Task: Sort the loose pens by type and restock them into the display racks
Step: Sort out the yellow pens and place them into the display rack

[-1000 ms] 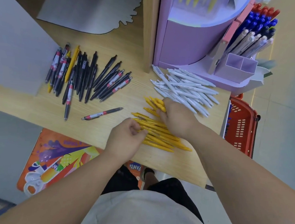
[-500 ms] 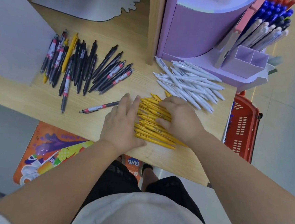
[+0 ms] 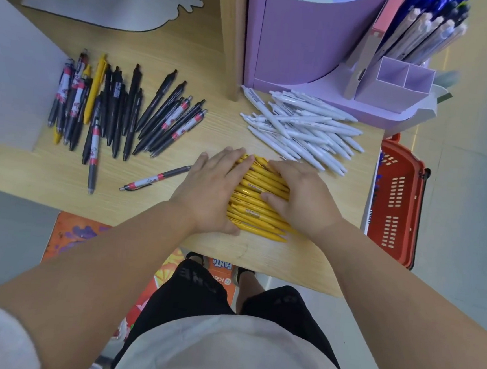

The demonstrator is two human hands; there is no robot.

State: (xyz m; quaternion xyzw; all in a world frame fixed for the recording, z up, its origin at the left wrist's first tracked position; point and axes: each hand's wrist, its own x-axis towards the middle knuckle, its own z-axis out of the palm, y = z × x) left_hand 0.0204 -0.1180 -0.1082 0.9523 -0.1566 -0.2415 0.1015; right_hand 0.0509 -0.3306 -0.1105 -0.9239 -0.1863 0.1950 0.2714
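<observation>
at the far left a grey sheet lies over part of the wooden tabletop. beside it is a loose spread of black pens, some with red-and-white print and a couple of yellow ones mixed in, lying roughly side by side. one printed pen lies alone nearer the front edge, its end just beside the left hand. that hand lies flat, its fingers straight and close together, pressing against the left ends of the yellow pens. these sit in a tight stack in the middle of the tabletop, between the two hands. the right hand covers the right side of the stack, its fingers curled over the far edge and the thumb resting on top. behind the stack a heap of white pens lies crisscrossed, just in front of the purple display rack, whose right-hand slots hold white and blue pens at a slant. a red basket stands beyond the right edge of the tabletop.
</observation>
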